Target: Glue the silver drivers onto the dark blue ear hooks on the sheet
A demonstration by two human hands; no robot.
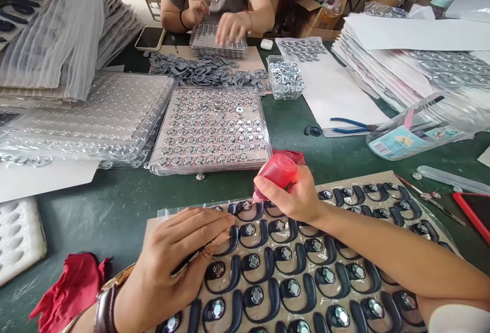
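My left hand (179,251), a watch strap at its wrist, is closed on a slim black tool like tweezers (190,258). The tool's dark tip reaches a piece in the back row. In my right hand (300,198) is a red squeeze bottle (279,170), tilted so its nozzle points down beside that same piece. Both hands are over a brown board (386,179) under clear film. Rows of black ear-hook earphone shells (251,261) lie on it, many with a round silver part in the middle. The fingertips of my left hand are partly hidden.
A clear tray of silver round parts (214,134) stands behind the board. A tub of metal parts (286,78), blue-handled pliers (350,125) and a tipped clear jar (406,134) lie farther right. Red cloth (72,292) is at left. Opposite, a person's hands (233,27) work over trays.
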